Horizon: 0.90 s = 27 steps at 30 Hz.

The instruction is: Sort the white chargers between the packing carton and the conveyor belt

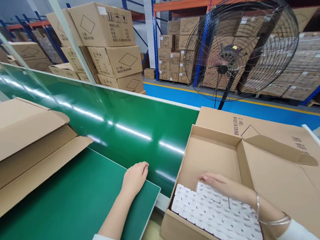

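Your right hand (217, 183) is lying flat, fingers extended, over the small white boxes (220, 218) that are filling the near part of the open cardboard carton (199, 235). Your left hand (136, 175) is resting loosely curled at the edge of the green table (81, 205); you are showing no grasped object there.
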Motion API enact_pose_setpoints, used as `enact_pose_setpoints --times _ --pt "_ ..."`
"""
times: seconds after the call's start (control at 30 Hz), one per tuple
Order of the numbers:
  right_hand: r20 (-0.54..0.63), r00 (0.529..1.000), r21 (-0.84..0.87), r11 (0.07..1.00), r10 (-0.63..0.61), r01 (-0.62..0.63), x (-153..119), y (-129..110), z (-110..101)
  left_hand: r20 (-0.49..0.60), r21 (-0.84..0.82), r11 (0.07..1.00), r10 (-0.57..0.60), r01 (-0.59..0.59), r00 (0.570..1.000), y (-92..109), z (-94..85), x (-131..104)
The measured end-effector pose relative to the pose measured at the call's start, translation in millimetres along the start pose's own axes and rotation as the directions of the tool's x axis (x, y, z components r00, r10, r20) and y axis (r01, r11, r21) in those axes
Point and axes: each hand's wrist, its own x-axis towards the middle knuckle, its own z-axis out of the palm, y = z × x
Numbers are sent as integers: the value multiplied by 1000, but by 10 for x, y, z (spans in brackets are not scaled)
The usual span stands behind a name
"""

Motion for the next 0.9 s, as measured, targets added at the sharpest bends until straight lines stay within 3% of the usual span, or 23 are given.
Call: enact_pose_setpoints --times 0.17,0.4,0.63,0.9 --pt "63 993 27 994 -104 103 134 -139 100 2 4 1000 -3 3 1000 -11 5 2" --pt "133 987 40 996 -88 84 73 -183 65 7 3 1000 -9 9 1000 4 -5 12" --pt "100 994 32 998 53 -56 3 -160 47 0 1 1000 2 -2 1000 -2 2 8" --pt "45 969 -34 969 244 -243 -220 19 -96 -16 1 1000 12 -12 1000 -17 25 15"
